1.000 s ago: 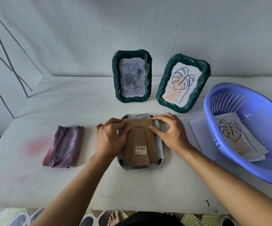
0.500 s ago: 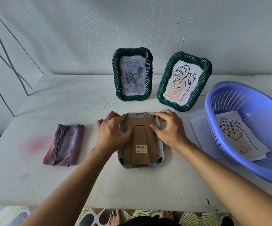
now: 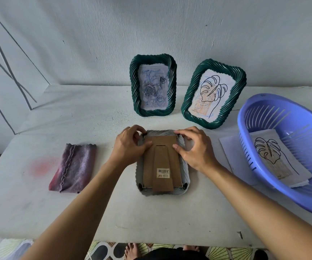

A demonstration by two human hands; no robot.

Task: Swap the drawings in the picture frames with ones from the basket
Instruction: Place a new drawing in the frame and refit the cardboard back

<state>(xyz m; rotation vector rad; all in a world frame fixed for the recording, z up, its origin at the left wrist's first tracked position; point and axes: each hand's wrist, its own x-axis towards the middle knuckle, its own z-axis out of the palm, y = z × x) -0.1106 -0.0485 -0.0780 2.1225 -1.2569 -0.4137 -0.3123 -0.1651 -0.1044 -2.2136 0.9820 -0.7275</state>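
Both forearms [image 3: 87, 199] are bare right to the picture's edge, with no sleeve over them; the left hand [image 3: 127, 147] and right hand [image 3: 196, 149] are bare as well. Low down sits a dark garment [image 3: 170, 255], possibly black shorts, with bare toes [image 3: 130, 249] beside it.

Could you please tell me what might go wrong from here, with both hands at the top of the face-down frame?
1. The left hand and right hand grip the top corners of the face-down frame; forcing them could bend its cardboard back.
2. The rose frame and leaf frame stand upright just beyond the knuckles, so a quick lift might topple one.
3. The right forearm could crease the loose sheet beside the basket.
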